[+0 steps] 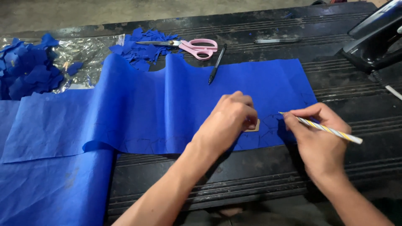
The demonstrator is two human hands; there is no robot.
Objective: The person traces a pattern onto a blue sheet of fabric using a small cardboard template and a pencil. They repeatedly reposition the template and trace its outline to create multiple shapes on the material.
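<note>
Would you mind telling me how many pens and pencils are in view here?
3. A striped pencil is in the right hand; a black pen lies beside the pink scissors; another dark pen lies at the table's far edge. Others may be hidden under the blue paper.

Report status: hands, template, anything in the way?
Left hand pins small tan template on blue sheet. Right hand holds striped pencil beside it. Nothing between them.

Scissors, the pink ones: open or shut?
Shut. The pink scissors lie flat by the blue scraps, blades together as one strip, handle loops touching.
</note>
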